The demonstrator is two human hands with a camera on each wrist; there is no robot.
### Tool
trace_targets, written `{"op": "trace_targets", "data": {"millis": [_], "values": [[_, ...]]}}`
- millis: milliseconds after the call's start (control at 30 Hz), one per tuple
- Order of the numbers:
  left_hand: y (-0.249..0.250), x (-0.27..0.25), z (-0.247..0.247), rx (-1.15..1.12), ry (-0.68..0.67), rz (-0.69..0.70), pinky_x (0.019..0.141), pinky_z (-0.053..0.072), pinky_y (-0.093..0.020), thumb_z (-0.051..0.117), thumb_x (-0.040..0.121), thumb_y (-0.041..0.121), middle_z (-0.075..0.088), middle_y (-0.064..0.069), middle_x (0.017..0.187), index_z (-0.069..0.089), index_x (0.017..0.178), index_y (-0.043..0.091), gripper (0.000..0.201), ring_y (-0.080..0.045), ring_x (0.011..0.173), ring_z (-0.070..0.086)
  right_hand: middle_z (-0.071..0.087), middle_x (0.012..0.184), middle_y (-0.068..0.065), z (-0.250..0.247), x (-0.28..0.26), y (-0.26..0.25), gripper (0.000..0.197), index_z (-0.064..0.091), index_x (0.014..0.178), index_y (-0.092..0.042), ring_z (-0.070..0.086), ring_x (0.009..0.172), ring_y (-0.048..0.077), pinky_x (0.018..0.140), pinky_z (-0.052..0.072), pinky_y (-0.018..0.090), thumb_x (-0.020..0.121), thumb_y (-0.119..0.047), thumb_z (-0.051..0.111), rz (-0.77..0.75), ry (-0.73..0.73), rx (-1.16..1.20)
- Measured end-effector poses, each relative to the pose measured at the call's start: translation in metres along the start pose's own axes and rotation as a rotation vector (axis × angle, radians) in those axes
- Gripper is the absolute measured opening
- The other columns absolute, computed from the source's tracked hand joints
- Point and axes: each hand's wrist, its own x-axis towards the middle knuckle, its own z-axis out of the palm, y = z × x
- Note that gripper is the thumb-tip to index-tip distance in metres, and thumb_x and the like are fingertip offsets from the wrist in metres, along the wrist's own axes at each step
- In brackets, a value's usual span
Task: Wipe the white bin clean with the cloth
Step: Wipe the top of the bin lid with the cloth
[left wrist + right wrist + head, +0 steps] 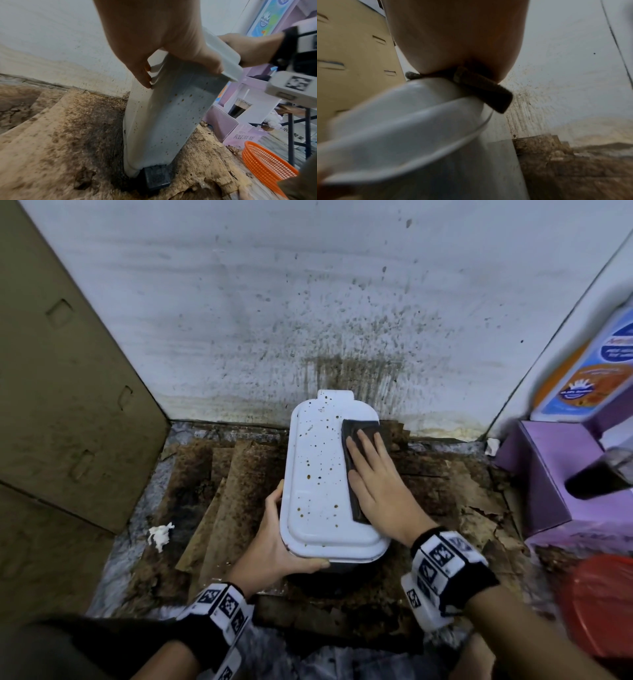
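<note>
The white bin (322, 474) stands on the floor against the wall, its shut lid and its side (163, 115) dotted with brown specks. A dark folded cloth (358, 433) lies along the lid's right side. My right hand (376, 484) presses flat on the cloth with straight fingers; in the right wrist view the palm (453, 40) bears on the cloth (484, 92) at the lid's edge (402, 128). My left hand (284, 535) grips the lid's near left corner, thumb on the front rim. The fingers (145, 75) curl round the rim. A black pedal (156, 177) shows at the base.
A tall cardboard box (68, 371) closes off the left, and a splattered white wall (342, 320) stands behind. Stained, torn cardboard (222, 491) covers the floor, with a crumpled tissue (160, 535) on it. Purple boxes (548, 474) and an orange basket (265, 162) crowd the right.
</note>
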Motion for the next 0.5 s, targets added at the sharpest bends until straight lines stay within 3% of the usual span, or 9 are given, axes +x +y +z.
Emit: {"op": "trace_targets", "data": {"millis": [100,300,400,500], "values": [[0.000,-0.001,0.000,0.006,0.011,-0.001,0.122,0.034,-0.045,0.099,0.061,0.042,0.015,0.028,0.164,-0.008,0.157,0.038,0.144,0.004,0.150,0.025,-0.011,0.169,-0.004,0.012,-0.038,-0.017,0.058,0.007,0.162,-0.017,-0.023,0.153,0.015,0.127,-0.002,0.036,0.107,-0.036,0.019,-0.019,0.047,-0.044],[0.001,-0.002,0.002,0.005,0.009,0.007,0.122,0.035,-0.042,0.099,0.062,0.039,0.021,0.043,0.154,-0.008,0.157,0.036,0.143,0.007,0.148,0.026,-0.008,0.169,-0.006,0.026,-0.065,-0.028,0.058,0.004,0.161,-0.020,-0.018,0.155,0.015,0.127,0.003,0.037,0.108,-0.032,0.023,0.013,0.103,-0.050],[0.001,0.000,0.002,0.013,0.012,0.007,0.122,0.034,-0.041,0.099,0.060,0.044,0.017,0.039,0.158,-0.008,0.156,0.039,0.144,0.008,0.148,0.025,-0.009,0.169,-0.004,0.020,-0.048,-0.020,0.060,0.003,0.162,-0.020,-0.021,0.154,0.015,0.127,0.002,0.036,0.107,-0.036,0.018,0.017,0.068,-0.098],[0.002,0.000,0.003,0.013,0.029,0.006,0.123,0.034,-0.043,0.100,0.058,0.047,0.014,0.027,0.164,-0.006,0.156,0.041,0.145,0.004,0.150,0.024,-0.011,0.169,-0.003,0.011,-0.020,-0.009,0.059,0.002,0.162,-0.018,-0.022,0.154,0.016,0.128,0.004,0.038,0.109,-0.038,0.018,0.058,0.017,-0.093]]}}
